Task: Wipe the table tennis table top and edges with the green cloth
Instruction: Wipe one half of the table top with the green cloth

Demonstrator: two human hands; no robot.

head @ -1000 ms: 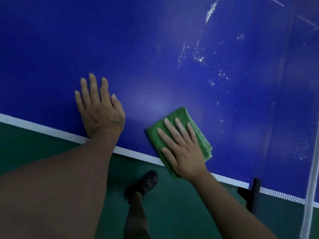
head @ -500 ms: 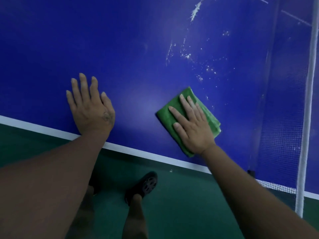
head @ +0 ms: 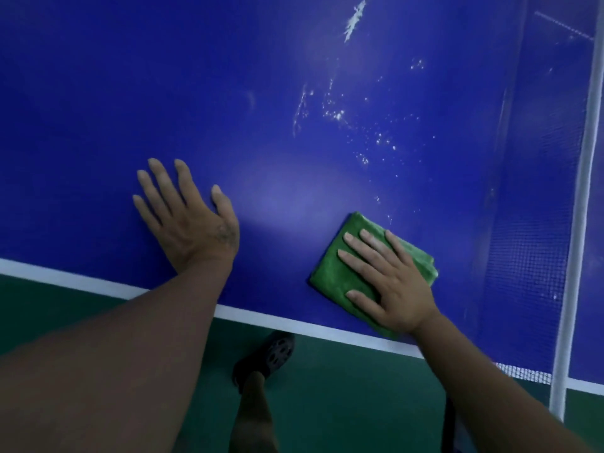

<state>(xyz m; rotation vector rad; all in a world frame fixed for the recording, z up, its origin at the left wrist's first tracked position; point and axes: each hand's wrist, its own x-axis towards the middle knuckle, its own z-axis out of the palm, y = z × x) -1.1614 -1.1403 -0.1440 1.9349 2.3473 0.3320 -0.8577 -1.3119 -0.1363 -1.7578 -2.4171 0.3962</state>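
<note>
The right hand (head: 392, 282) presses flat, fingers straight, on the folded green cloth (head: 343, 256) on the blue table tennis table (head: 228, 93). The left hand (head: 189, 217) rests flat, fingers spread, on the table. White specks (head: 340, 116) lie beyond the cloth.

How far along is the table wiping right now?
Looks done: the table between the hands shows no marks. In hand: the right hand presses the green cloth flat near the white edge line; the left hand rests flat. Left: white specks beyond the cloth, toward the net.

Nothing readable here, honestly. The dark mark (head: 225, 235) on the left hand (head: 189, 220) is too blurry to make out.
</note>
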